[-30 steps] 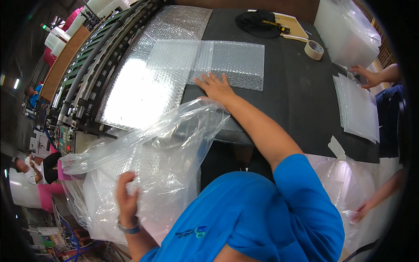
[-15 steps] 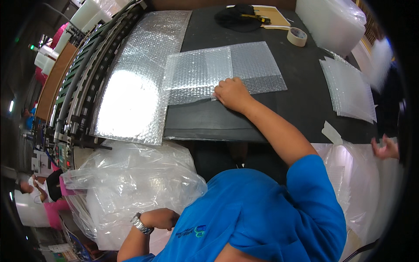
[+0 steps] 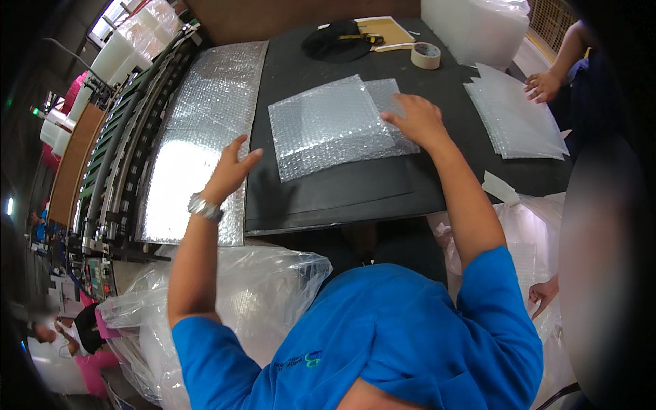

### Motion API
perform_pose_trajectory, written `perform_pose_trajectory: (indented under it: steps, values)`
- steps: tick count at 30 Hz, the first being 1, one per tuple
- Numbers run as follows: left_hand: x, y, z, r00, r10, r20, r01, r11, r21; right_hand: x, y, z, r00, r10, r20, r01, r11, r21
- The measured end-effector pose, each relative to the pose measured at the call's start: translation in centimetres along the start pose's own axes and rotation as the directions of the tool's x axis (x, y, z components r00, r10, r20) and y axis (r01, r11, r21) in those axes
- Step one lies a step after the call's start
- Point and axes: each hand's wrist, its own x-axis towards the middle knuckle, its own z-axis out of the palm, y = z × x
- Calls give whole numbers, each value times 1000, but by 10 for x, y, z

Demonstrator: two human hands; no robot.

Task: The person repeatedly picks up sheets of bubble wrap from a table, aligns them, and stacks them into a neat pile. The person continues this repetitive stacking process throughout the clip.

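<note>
My left hand (image 3: pixel 231 169) is raised over the left part of the table, fingers apart and nothing in it. It is nearest to a long sheet of bubble wrap (image 3: pixel 229 82) lying beside the roller machine. Right of it, a smaller clear bubble wrap piece (image 3: pixel 324 130) lies slightly turned on the dark tabletop. Another bubble wrap piece (image 3: pixel 386 92) shows behind its right edge; whether the two are joined I cannot tell. My right hand (image 3: pixel 420 121) is at that right edge, thumb and fingers apart. Whether its fingertips touch the wrap is not clear.
A tape roll (image 3: pixel 426 56), a black cap (image 3: pixel 335 42) and a tape measure (image 3: pixel 372 39) lie at the back. A co-worker's hand (image 3: pixel 543 87) rests by stacked bubble wrap bags (image 3: pixel 516 119) at right. The roller machine (image 3: pixel 113 157) borders the left; a plastic bag (image 3: pixel 260 287) bulges below the table.
My left hand has come up from beside my body to above the table. My right hand has left the wrap's lower edge for its right side. The wrap now spreads less widely.
</note>
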Motion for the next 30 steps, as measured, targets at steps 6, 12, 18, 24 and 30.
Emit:
perform_pose_trajectory:
  steps: [6,12,18,24,30]
  values:
    - [35,-11,131,990,-67,-125,111,913,394,1,22,57,963,102,250,-152,970,189]
    - [1,-25,117,967,144,-209,-202,937,-286,-5,-21,54,931,199,307,-342,173,924]
    - [0,-43,111,950,158,-268,-253,894,-371,0,-27,57,869,-43,493,-484,130,865]
    - [8,-62,81,860,156,-486,-272,946,-178,-7,-29,75,955,-127,268,-222,292,930]
    - [23,-93,2,724,230,-650,-174,973,151,-1,-50,77,977,-46,209,-198,172,965]
